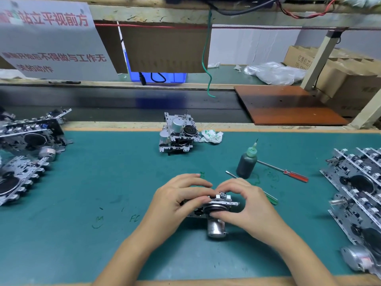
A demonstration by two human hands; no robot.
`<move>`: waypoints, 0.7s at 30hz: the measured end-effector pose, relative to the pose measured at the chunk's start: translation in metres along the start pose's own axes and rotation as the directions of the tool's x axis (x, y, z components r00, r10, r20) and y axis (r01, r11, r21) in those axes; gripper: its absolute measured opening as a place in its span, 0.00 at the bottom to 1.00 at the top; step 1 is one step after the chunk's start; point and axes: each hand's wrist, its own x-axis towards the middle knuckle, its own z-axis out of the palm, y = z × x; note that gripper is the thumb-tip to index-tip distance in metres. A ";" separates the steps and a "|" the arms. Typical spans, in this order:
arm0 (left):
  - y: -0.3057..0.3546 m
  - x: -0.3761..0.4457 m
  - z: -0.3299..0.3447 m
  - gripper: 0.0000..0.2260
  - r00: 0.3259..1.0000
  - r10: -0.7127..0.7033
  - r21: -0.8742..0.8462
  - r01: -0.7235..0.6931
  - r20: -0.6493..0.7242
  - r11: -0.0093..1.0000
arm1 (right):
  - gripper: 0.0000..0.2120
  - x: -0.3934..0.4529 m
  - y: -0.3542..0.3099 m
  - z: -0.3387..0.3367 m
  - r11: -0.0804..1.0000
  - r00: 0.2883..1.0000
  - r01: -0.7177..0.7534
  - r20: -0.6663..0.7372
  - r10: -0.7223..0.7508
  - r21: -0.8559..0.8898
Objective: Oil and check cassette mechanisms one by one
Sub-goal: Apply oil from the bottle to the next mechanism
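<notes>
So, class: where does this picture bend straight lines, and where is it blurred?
Head view: wide-angle lens bows the conveyor belt and bench edges; the notice at upper left is soft; the held cassette mechanism stays sharp.

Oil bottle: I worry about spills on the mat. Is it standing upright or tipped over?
Upright. The oil bottle stands on its base on the green mat, nozzle pointing up, and neither hand touches it.

Two bare forearms, left grip [179, 200] and right grip [246, 205] ungloved, no sleeves, rings or watch visible
</notes>
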 end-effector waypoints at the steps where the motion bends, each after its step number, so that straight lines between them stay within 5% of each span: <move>1: 0.000 0.000 0.000 0.12 1.000 -0.006 -0.002 0.006 0.003 1.000 | 0.17 -0.001 0.000 0.001 1.000 1.000 0.005 -0.005 -0.005 -0.024; 5: 0.001 -0.001 0.000 0.12 1.000 -0.024 0.004 0.024 -0.005 1.000 | 0.21 -0.021 0.009 0.007 0.982 0.986 -0.028 -0.168 -0.003 -0.187; 8: 0.002 -0.002 0.001 0.13 0.999 -0.026 0.012 0.027 -0.027 1.000 | 0.18 -0.036 0.015 0.012 0.908 0.925 0.018 -0.338 -0.174 -0.419; 11: 0.002 -0.002 0.001 0.13 0.999 -0.026 0.002 0.026 -0.036 1.000 | 0.18 -0.041 0.020 0.016 0.838 0.912 0.074 -0.303 -0.276 -0.540; 21: 0.003 -0.002 0.001 0.12 0.999 -0.029 0.002 0.029 -0.033 1.000 | 0.18 -0.031 0.012 0.001 0.839 0.959 0.030 -0.220 -0.177 -0.543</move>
